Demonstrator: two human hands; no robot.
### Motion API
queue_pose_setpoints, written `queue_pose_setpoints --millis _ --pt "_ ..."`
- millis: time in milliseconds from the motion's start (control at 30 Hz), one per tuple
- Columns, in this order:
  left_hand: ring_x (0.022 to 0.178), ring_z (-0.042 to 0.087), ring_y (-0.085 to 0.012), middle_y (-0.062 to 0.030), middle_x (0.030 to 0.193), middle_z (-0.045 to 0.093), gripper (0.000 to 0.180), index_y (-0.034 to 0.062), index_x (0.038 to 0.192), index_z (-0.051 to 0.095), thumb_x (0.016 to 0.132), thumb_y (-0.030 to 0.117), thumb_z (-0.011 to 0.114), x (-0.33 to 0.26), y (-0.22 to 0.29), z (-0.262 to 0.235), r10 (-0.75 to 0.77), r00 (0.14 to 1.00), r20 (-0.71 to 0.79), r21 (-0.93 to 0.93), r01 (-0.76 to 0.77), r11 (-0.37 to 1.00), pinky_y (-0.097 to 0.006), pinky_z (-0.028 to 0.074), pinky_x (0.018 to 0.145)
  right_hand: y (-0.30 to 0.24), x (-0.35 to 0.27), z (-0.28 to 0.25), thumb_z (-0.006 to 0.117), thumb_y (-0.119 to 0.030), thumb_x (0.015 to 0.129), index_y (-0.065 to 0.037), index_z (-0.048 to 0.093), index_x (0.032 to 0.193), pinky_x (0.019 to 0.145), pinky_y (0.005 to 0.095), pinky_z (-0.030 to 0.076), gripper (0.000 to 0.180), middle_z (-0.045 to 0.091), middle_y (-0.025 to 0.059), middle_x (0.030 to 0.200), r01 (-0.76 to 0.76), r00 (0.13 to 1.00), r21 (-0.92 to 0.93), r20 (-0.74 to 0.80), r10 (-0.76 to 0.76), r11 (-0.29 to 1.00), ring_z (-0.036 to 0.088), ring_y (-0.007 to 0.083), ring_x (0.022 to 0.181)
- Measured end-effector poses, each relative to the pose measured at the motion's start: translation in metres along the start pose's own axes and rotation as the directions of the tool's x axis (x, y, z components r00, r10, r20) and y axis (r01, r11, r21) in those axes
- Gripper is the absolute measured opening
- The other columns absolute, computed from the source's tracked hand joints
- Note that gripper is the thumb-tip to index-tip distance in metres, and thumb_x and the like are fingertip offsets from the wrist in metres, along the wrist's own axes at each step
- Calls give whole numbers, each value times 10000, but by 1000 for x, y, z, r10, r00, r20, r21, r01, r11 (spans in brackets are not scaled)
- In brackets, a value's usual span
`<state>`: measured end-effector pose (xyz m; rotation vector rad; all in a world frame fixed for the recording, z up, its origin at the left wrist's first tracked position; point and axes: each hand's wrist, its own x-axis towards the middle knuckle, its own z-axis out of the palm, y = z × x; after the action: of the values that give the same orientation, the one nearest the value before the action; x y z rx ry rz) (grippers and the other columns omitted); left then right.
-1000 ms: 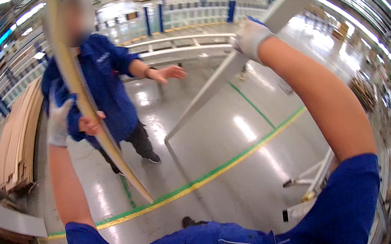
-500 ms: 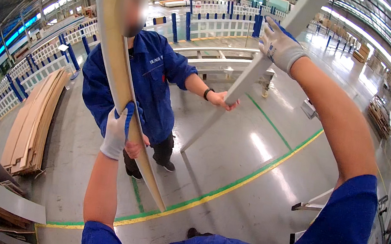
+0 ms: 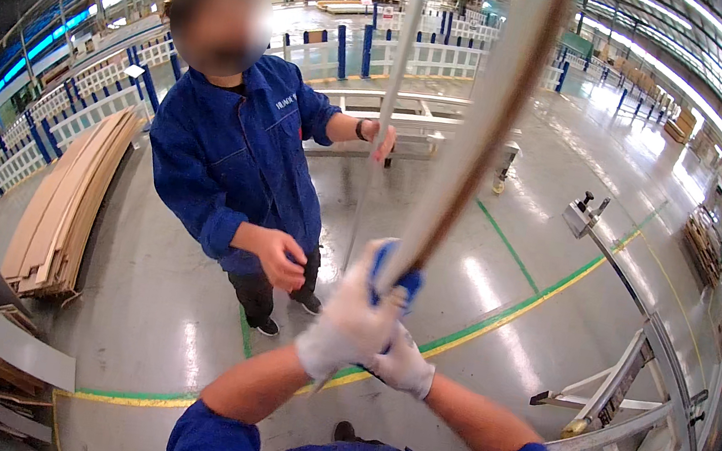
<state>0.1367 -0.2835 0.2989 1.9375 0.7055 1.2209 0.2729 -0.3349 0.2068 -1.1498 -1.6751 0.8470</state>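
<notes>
A long white board with a brown edge (image 3: 479, 122) stands tilted in front of me, its upper end out of view. My left hand (image 3: 346, 320), in a white and blue glove, is closed around its lower part. Just beside it, my gloved right hand (image 3: 404, 363) is closed on the same board, its fingers partly hidden. Behind the board is a slim white bar (image 3: 400, 56), steadied by a co-worker's hand (image 3: 378, 140). The co-worker's other hand (image 3: 281, 259) hangs free with bent fingers, left of my hands.
Stacked tan boards (image 3: 69, 203) lean at the left. A metal frame stand (image 3: 679, 390) is on the right. Behind the co-worker (image 3: 243, 144) runs a low white rack (image 3: 430, 125), with white and blue fencing (image 3: 403, 58) beyond. Green and yellow lines (image 3: 496, 316) cross the floor.
My right hand has left the slim bar and joined my left on the board. The board has swung right across the view. The co-worker's nearer hand has let go of the board.
</notes>
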Motion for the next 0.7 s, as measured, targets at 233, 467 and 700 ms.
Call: queue_pose_setpoints --millis 233,467,700 --pt "1464 287 -435 -287 1547 302 1082 -29 1566 165 774 366 788 -40 54 77 331 831 447 -17 -362 932 -468 232 1213 35 -133 4 754 -428 857 -40 498 1319 934 427 485 655 608 139 1119 45 850 613 -438 292 789 604 285 1035" --pt "1414 401 -388 -247 1517 404 1059 14 1538 291 721 363 866 -211 -37 134 -95 771 630 107 35 994 -423 335 1175 -44 -217 -72 597 -624 918 -107 515 1095 667 385 436 552 496 46 781 459 799 561 -599 -44 689 502 189 662" --pt "1136 645 -350 -189 1201 671 715 53 1270 595 692 373 870 -297 -38 165 -233 824 516 245 119 962 -441 511 981 -65 -318 -113 530 -701 904 -109 553 1180 679 396 435 654 500 53 770 554 727 598 -686 12 579 522 210 707"
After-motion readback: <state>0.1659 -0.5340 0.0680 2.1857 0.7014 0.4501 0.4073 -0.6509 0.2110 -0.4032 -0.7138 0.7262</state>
